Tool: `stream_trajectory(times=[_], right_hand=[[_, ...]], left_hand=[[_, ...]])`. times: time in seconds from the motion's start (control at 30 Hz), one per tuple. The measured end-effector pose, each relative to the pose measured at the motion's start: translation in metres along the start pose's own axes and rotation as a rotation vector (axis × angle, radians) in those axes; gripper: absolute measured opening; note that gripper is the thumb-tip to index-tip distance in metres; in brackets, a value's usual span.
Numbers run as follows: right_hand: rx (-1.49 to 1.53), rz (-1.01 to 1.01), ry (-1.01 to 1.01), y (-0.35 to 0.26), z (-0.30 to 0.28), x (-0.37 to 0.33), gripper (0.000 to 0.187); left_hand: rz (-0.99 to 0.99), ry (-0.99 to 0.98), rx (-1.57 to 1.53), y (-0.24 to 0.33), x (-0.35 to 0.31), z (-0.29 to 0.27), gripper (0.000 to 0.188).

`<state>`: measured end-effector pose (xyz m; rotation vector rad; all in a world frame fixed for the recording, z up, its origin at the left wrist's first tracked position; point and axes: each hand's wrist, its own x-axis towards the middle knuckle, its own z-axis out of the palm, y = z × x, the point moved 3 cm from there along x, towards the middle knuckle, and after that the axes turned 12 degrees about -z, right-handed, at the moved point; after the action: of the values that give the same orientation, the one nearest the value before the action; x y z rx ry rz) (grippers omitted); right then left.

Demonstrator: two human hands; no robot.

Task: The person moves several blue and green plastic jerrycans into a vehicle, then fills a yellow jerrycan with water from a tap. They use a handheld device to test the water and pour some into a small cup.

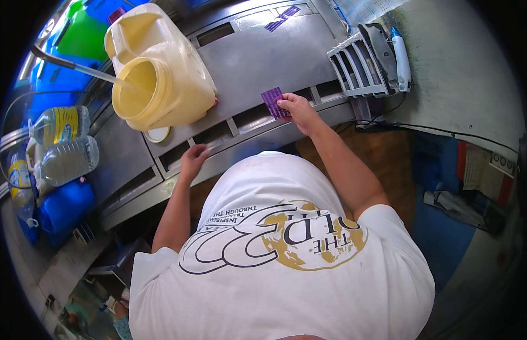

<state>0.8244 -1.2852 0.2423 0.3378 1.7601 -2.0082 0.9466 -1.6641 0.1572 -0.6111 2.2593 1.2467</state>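
My right hand (298,111) pinches a flat, square purple packet (272,102) with pale print, between thumb and fingers, above the front edge of a grey metal machine top (258,62). My left hand (193,162) is raised over that same edge, further left, and blurred by motion. I see nothing in it, but its fingers are too smeared to read. Close beyond it stands a large cream plastic canister (184,73) with a wide uncapped mouth. A clear tube (99,73) runs into that mouth. A round pale lid (157,135) lies beside the canister.
Purple strips (282,18) lie on the machine's far part. At right are a grey slotted frame (362,68) and a white bottle with a blue tip (399,59). Clear plastic jugs (68,160) and a blue container (65,209) stand at left. Slots line the machine's edge.
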Motion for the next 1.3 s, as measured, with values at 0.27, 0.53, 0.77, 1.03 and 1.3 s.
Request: stream_trajectory(times=[0.27,0.53,0.77,1.03,1.3], right_hand=[[-0.887,-0.624,-0.453,-0.019,0.025,0.015,0.025],[-0.485,-0.589,-0.087,-0.002,0.018,0.014,0.030],[-0.290,-0.172,-0.143,0.035,0.022,0.043,0.032],[-0.293,-0.163,-0.162,0.065,0.044,0.076,0.024],[-0.144,-0.154,-0.298,0.074,0.076,0.103,0.025]], left_hand=[[-0.247,-0.569,-0.525,0.163,0.022,0.078,0.043],[-0.204,-0.648,-0.857,0.166,0.031,0.103,0.019],[-0.121,-0.416,-0.678,0.152,0.050,0.098,0.017],[-0.358,-0.355,-0.720,0.103,0.066,0.089,0.019],[-0.452,-0.271,-0.677,0.065,0.089,0.080,0.015]])
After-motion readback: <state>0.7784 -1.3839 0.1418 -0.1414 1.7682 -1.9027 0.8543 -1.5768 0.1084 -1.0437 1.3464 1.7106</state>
